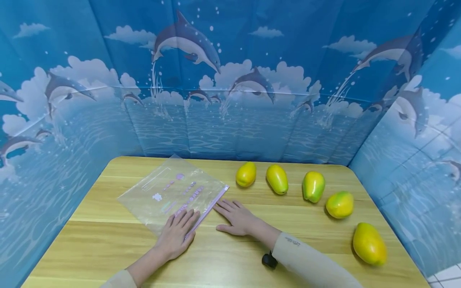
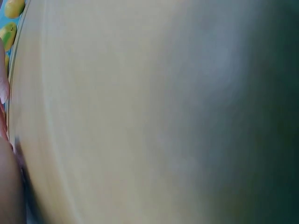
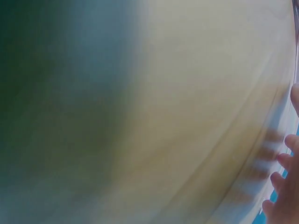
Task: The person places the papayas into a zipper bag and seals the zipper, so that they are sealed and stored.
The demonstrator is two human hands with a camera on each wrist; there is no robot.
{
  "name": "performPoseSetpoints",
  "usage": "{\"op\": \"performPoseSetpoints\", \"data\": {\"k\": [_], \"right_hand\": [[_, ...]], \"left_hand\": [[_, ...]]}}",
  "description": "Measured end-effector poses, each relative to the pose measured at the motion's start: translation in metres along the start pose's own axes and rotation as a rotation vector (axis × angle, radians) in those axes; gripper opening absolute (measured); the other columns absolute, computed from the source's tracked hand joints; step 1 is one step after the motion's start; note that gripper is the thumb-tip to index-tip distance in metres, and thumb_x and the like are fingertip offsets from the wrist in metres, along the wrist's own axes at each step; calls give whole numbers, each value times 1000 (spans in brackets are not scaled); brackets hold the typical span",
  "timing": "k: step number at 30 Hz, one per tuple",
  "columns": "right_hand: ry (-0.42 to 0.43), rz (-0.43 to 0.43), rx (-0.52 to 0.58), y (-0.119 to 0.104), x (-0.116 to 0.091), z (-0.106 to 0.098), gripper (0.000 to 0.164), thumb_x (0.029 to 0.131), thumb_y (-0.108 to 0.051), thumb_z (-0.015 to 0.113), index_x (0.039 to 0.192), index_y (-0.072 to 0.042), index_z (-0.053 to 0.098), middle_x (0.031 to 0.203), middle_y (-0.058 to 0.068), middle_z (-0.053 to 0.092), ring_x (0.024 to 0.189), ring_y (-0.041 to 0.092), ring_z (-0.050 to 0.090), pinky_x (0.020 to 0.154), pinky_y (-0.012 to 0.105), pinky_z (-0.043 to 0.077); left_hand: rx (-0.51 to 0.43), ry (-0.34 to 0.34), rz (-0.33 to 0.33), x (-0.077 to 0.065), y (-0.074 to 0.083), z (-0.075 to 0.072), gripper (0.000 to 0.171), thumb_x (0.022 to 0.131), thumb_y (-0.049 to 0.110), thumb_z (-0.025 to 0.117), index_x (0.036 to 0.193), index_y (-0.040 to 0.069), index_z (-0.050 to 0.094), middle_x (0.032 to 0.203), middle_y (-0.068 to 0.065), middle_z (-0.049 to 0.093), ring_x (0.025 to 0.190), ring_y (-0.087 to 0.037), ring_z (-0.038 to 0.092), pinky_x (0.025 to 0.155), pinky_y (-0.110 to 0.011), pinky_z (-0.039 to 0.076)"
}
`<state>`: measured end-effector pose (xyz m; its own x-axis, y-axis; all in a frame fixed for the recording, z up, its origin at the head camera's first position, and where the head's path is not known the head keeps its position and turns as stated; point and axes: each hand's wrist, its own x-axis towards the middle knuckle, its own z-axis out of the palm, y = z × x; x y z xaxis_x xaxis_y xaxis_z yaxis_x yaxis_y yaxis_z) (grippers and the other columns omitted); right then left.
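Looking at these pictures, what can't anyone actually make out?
- Head: purple print on the zip bag, too small to read; bag portion hidden by the left hand; black object, partly hidden by the right sleeve.
- Left wrist: yellow-green fruit, cut off by left edge.
- Right wrist: fingers, cut off by right edge.

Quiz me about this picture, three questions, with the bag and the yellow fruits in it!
1. How many yellow-green fruits lie on the table?
2. True or false: the left hand has its fingers over the clear bag.
3. What colour is the strip along the bag's edge? A) green, B) purple, C) black

Key: 1. Five; 2. True; 3. B
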<state>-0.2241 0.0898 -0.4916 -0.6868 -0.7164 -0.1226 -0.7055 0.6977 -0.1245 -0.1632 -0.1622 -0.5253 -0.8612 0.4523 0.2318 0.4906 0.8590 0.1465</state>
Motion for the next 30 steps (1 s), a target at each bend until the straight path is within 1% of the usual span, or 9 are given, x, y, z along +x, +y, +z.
{"op": "performPoseSetpoints", "data": {"k": [5, 10, 15, 20, 25, 30], "right_hand": [[-24, 18, -1, 0, 3, 1, 70, 91, -61, 29, 148, -22, 15, 153, 1, 13, 139, 19, 12, 115, 44, 16], [-35, 31, 7, -1, 5, 1, 69, 91, -60, 30, 148, -23, 15, 153, 1, 13, 139, 20, 11, 115, 43, 17], [-52, 36, -5, -2, 5, 0, 69, 91, -59, 29, 148, -23, 13, 153, 0, 11, 139, 19, 9, 116, 41, 16], [-56, 36, -11, -2, 4, 0, 69, 91, -59, 28, 148, -23, 12, 153, 1, 11, 139, 20, 8, 116, 41, 16], [-47, 22, 0, -1, 4, 0, 70, 91, -59, 28, 148, -21, 14, 153, 3, 12, 139, 22, 9, 115, 43, 17], [-40, 19, 8, 0, 4, 3, 70, 91, -60, 27, 148, -21, 14, 153, 3, 11, 139, 22, 9, 115, 44, 16]], "left_hand": [[5, -12, 6, 0, 0, 0, 52, 94, 35, 38, 143, 20, 31, 144, -5, 36, 132, -30, 30, 106, -59, 26], [29, 0, 22, 0, 0, -1, 50, 94, 33, 39, 142, 21, 33, 142, -4, 38, 130, -28, 33, 104, -58, 30], [63, 3, 68, 0, 1, -2, 49, 94, 31, 39, 142, 21, 34, 142, -4, 39, 128, -27, 36, 104, -55, 33], [95, 7, 110, 1, 1, -4, 47, 94, 28, 40, 141, 22, 36, 141, -4, 40, 127, -26, 37, 102, -56, 34], [76, 25, 131, 0, 2, -3, 46, 93, 25, 45, 139, 23, 40, 140, -7, 41, 125, -29, 39, 100, -59, 35], [63, 32, 142, 0, 3, -4, 46, 91, 23, 50, 136, 21, 44, 138, -10, 42, 124, -32, 39, 98, -61, 36]]}}
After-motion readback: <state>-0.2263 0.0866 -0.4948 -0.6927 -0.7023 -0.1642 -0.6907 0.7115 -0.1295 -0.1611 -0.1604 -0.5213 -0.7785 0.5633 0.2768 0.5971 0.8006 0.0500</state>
